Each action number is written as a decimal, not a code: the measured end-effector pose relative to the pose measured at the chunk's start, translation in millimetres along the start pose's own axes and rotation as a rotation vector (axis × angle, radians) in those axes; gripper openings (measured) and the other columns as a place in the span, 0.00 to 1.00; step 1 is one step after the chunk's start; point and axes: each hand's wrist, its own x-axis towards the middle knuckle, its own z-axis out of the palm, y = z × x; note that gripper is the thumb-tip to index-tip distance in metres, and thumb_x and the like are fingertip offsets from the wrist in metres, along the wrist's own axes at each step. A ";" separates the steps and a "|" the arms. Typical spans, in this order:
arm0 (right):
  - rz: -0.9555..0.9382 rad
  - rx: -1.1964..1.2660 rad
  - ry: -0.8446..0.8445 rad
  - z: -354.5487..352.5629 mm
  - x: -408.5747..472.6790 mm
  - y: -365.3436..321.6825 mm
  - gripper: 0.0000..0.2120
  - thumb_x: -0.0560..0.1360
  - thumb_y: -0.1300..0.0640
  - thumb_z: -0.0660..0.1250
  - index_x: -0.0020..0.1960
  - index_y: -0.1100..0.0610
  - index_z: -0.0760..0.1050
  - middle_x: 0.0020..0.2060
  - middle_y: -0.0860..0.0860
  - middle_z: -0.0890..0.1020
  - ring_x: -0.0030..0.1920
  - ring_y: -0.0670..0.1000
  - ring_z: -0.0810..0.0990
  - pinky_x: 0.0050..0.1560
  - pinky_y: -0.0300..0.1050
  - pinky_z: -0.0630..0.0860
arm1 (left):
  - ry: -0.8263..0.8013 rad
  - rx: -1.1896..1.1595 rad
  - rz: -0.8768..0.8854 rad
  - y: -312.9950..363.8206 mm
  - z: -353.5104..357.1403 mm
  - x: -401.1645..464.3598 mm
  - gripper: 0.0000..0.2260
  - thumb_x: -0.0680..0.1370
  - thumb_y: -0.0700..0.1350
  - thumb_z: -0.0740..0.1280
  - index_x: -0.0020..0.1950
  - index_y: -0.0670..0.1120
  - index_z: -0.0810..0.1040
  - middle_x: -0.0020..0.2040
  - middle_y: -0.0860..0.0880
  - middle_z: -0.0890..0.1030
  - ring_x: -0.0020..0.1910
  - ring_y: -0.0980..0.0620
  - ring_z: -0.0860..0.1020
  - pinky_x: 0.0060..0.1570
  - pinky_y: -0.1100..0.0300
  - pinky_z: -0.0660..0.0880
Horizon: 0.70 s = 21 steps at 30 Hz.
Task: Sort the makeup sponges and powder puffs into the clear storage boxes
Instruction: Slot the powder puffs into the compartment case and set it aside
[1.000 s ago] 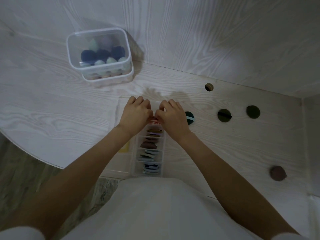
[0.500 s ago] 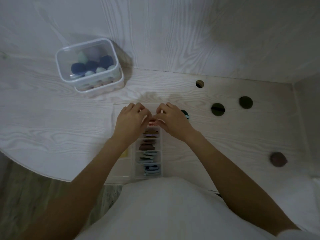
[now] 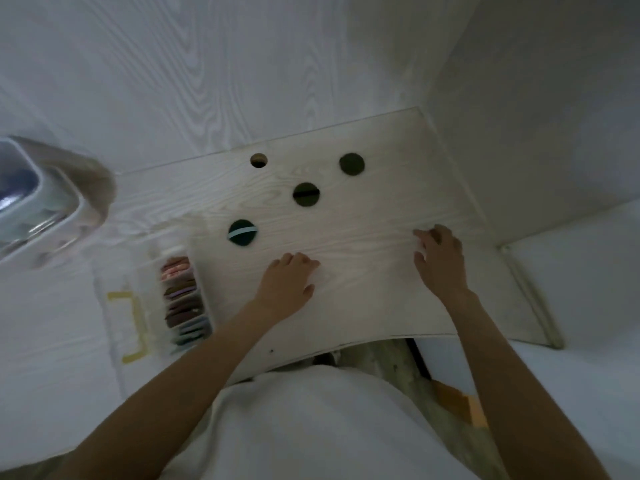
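Matt pale wood-grain table (image 3: 363, 271); clear glossy plastic box (image 3: 38, 209)

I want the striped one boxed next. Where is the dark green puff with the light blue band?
In the head view, the banded puff lies flat on the tabletop, just beyond the left hand and right of the divided clear box.

The scene is dim and flat, with a cool grey cast over the pale table (image 3: 363, 258). Left of the table's centre, the clear box (image 3: 31, 199) at the frame edge is smeared by motion blur, with a small glare streak on its wall. The divided box (image 3: 183, 299) beside it is soft too. Shadows are faint and diffuse. Wide-angle distortion bends the table's edges, strongest toward the corners.
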 end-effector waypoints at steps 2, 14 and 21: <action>0.087 -0.010 -0.084 -0.9 14.8 14.9 0.22 0.78 0.54 0.61 0.71 0.50 0.64 0.73 0.60 0.56 0.69 0.66 0.59 0.65 0.60 0.65 | 0.029 0.050 -0.027 6.4 5.3 4.2 0.21 0.78 0.48 0.60 0.72 0.49 0.64 0.68 0.48 0.67 0.64 0.47 0.67 0.62 0.54 0.63; -0.341 0.598 -0.005 19.6 -26.8 -102.6 0.13 0.71 0.70 0.63 0.52 0.58 0.75 0.47 0.52 0.82 0.45 0.48 0.78 0.46 0.43 0.77 | 0.144 -0.093 -0.094 8.2 -6.6 -32.3 0.18 0.78 0.48 0.62 0.68 0.52 0.71 0.65 0.49 0.74 0.64 0.49 0.70 0.62 0.54 0.64; -0.616 0.704 -0.131 27.1 -62.4 -214.0 0.10 0.74 0.60 0.67 0.55 0.56 0.75 0.44 0.50 0.83 0.42 0.49 0.80 0.41 0.42 0.74 | 0.578 -0.163 -0.434 -52.2 -25.6 -127.7 0.14 0.74 0.50 0.59 0.52 0.48 0.81 0.47 0.49 0.83 0.45 0.45 0.79 0.44 0.52 0.75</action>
